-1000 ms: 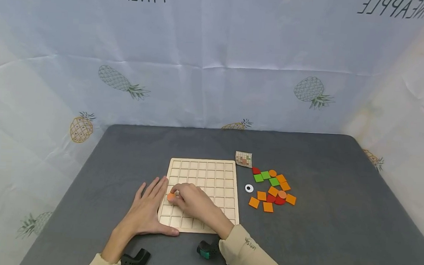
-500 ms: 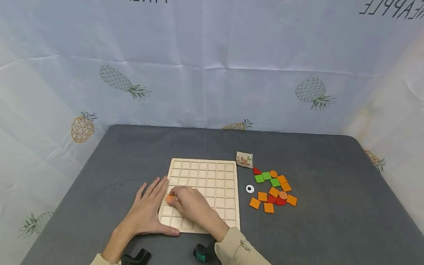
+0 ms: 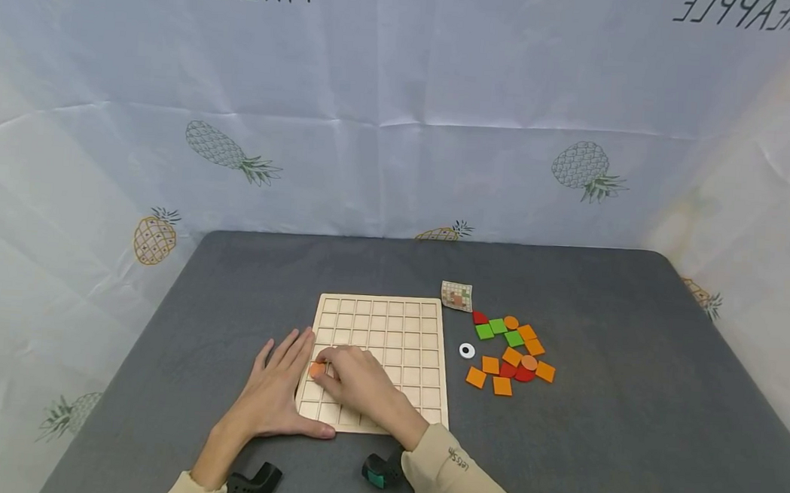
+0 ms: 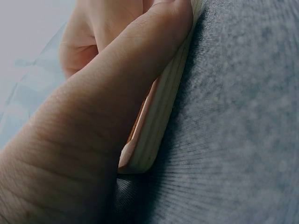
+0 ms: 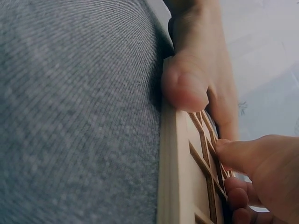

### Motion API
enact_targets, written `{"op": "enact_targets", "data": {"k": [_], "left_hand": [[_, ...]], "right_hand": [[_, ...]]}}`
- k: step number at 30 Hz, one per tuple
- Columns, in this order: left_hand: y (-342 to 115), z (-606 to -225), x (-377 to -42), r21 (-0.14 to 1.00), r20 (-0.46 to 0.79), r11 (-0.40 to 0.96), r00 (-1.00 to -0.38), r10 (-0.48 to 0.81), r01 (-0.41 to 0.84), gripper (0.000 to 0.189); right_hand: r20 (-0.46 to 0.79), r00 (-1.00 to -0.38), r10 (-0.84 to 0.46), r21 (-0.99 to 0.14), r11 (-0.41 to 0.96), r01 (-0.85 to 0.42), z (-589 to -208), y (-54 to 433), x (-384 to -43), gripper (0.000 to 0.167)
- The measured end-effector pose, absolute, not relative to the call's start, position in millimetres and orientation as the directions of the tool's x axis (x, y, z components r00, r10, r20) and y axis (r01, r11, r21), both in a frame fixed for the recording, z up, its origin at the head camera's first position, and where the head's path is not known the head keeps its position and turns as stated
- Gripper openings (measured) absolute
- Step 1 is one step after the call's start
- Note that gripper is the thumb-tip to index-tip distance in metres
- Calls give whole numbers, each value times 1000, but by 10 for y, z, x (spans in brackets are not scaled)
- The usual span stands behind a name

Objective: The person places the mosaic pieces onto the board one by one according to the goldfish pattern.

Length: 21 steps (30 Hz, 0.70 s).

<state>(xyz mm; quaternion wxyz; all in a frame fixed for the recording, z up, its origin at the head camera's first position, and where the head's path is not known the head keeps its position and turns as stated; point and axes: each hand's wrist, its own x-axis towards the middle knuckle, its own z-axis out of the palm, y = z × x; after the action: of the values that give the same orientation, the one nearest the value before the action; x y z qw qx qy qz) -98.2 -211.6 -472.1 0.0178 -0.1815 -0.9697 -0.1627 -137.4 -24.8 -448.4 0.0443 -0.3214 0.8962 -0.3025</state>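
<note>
A square wooden grid board (image 3: pixel 379 340) lies on the dark grey table. My left hand (image 3: pixel 273 397) rests at its near left corner, fingers straight along the left edge and thumb on the front edge. Over the leftmost column of cells, my right hand (image 3: pixel 359 384) pinches a small orange disc (image 3: pixel 316 369) between thumb and fingertips. In the right wrist view the right thumb (image 5: pixel 247 154) points down close over the grid, with the left thumb (image 5: pixel 187 88) against the board's edge. The left wrist view shows the board's layered side (image 4: pixel 159 121) under the left thumb.
Right of the board lie several orange squares (image 3: pixel 502 386), green squares (image 3: pixel 484 332), red pieces (image 3: pixel 524 375) and orange discs (image 3: pixel 529 362). A white ring with a black centre (image 3: pixel 466 350) sits nearer the board. A small patterned card (image 3: pixel 456 296) touches the far right corner area.
My right hand has shifted slightly toward the near left with the orange disc, then stayed almost still. The left hand keeps its place on the board's corner.
</note>
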Motion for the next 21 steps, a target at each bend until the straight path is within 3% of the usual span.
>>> {"op": "enact_targets", "data": {"k": [21], "left_hand": [[-2120, -4740, -987, 311, 95, 879, -932, 349, 361, 146]], "right_hand": [[123, -784, -608, -576, 599, -556, -4476, -237, -1371, 20]]}}
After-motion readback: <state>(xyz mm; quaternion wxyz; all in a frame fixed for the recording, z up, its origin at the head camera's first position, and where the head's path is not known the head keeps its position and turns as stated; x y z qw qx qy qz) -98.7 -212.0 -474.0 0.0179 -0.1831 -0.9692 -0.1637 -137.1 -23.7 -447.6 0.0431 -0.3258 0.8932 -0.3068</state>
